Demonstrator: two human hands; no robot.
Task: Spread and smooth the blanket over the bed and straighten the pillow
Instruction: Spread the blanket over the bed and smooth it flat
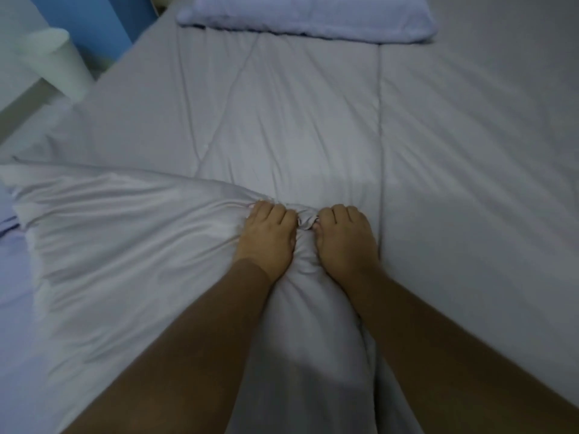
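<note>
A pale grey quilted blanket point(282, 114) lies along the middle of the bed, its near part folded and bunched toward the left. My left hand point(268, 236) and my right hand point(344, 238) sit side by side at the centre, fingers curled into a gathered ridge of the blanket, each gripping a fistful of fabric. A white pillow point(308, 17) lies flat across the head of the bed at the top of the view, overlapping the blanket's far edge.
The grey fitted sheet of the mattress point(485, 136) shows bare to the right of the blanket. At the upper left stand a white round bin or stool point(54, 62) and a blue wall panel point(94, 23) beside the bed's edge.
</note>
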